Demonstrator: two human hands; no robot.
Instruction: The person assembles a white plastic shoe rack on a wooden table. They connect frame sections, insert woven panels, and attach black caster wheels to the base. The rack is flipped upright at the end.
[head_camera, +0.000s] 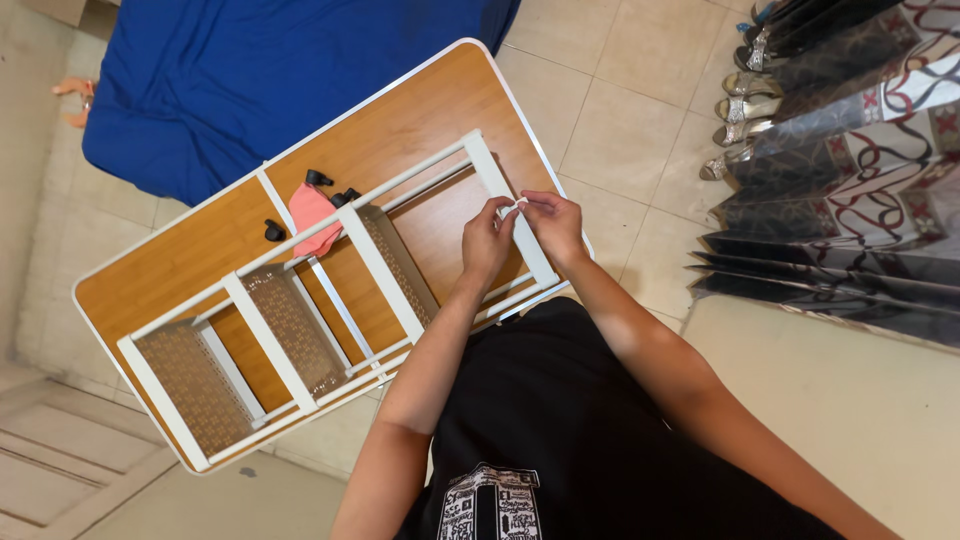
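Observation:
A white metal shelf rack (380, 272) with brown patterned shelf panels lies on its side on a wood-topped folding table (200, 255). My left hand (487, 243) and my right hand (552, 225) meet over the rack's end frame bar (520, 235). Both pinch one small white piece (517, 206) between their fingertips, just above that bar. What kind of piece it is cannot be made out.
A pink cloth (312, 215) and three small black caster-like parts (318, 179) lie on the table behind the rack. A blue sheet (280, 70) covers a bed beyond the table. Shoes (745, 105) and a patterned curtain (860, 170) stand at the right on the tiled floor.

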